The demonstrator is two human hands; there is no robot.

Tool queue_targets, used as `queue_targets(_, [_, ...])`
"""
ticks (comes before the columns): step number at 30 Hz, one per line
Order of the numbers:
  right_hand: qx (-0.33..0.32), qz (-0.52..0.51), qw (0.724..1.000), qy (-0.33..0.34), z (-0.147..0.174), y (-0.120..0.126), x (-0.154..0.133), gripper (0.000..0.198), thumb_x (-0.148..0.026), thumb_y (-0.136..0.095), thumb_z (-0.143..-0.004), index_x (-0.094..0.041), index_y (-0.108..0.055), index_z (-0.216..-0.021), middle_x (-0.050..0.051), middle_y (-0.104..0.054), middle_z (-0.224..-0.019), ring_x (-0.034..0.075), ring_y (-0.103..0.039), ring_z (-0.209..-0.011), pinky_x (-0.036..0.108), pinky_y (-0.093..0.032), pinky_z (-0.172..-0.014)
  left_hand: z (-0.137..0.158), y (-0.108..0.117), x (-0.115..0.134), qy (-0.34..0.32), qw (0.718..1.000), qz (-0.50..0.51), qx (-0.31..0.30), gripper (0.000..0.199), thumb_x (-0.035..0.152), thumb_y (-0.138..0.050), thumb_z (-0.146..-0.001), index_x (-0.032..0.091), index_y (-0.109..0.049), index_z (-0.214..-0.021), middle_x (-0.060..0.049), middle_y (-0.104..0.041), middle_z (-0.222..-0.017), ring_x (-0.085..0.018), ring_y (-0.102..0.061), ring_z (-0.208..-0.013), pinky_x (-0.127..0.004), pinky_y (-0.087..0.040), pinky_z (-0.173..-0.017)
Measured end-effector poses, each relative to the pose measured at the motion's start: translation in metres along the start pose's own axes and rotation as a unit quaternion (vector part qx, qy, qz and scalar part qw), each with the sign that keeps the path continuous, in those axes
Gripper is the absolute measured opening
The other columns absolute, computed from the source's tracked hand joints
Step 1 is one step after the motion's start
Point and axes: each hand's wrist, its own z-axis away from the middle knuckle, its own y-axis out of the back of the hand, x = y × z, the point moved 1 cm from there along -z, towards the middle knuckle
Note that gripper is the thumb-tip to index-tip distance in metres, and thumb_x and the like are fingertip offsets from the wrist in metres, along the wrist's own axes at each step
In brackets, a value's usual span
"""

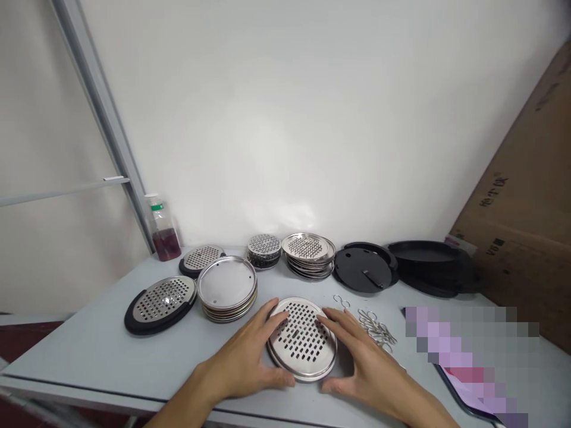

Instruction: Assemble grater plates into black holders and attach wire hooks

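A round slotted metal plate point(302, 336) lies at the table's front, on top of another metal disc whose rim shows below it. My left hand point(250, 351) curves around its left side, with fingertips on the upper left edge and the thumb by the lower rim. From the other side my right hand point(361, 362) grips it, fingers over the upper right edge and thumb near the lower right. Just beyond my right hand lies a loose pile of bent wire clips point(377, 327). Left of the plate stands a stack of plain metal discs point(226, 282).
Two slotted plates in black holders point(163, 300) lie at left, near a bottle of dark red liquid point(166, 242). Along the wall are small perforated discs point(264, 246), larger ones point(308, 248), a black round base point(366, 264) and black trays point(423, 252). A cardboard box point(526, 238) and partly pixelated phone-like device point(473, 389) are at right.
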Motion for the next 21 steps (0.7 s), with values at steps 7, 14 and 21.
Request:
queue_targets(7, [0.004, 0.017, 1.000, -0.004, -0.0022, -0.0021, -0.0020, 0.094, -0.063, -0.074, -0.069, -0.030, -0.039, -0.149, 0.008, -0.029, -0.159, 0.042, -0.015, -0.147, 0.063, -0.026, -0.115, -0.0025, 0.0003, -0.0033, 0.029, 1.000, -0.001, 0.005, 0.101, 0.067, -0.076, -0.065, 0.033, -0.035, -0.151, -0.005, -0.017, -0.163, -0.033, -0.023, -0.148, -0.048, -0.021, -0.122])
queue_targets(14, [-0.033, 0.033, 0.999, -0.028, -0.0033, 0.0046, -0.0082, 0.098, -0.071, -0.068, -0.069, -0.029, -0.035, -0.151, 0.006, -0.026, -0.160, 0.042, -0.008, -0.148, 0.060, -0.019, -0.118, -0.0020, 0.0016, 0.0009, 0.044, 0.999, -0.019, 0.007, 0.097, 0.061, -0.078, -0.066, 0.032, -0.038, -0.150, -0.005, -0.018, -0.163, -0.033, -0.025, -0.147, -0.048, -0.022, -0.121])
queue_targets(21, [-0.055, 0.027, 0.996, -0.066, -0.0073, 0.0051, -0.0067, 0.103, -0.073, -0.070, -0.065, -0.028, -0.036, -0.150, 0.006, -0.023, -0.161, 0.043, -0.006, -0.148, 0.059, -0.020, -0.118, -0.0030, 0.0036, 0.0045, 0.043, 0.999, -0.027, -0.005, 0.093, 0.063, -0.078, -0.066, 0.035, -0.041, -0.147, -0.004, -0.019, -0.163, -0.035, -0.025, -0.146, -0.049, -0.025, -0.119])
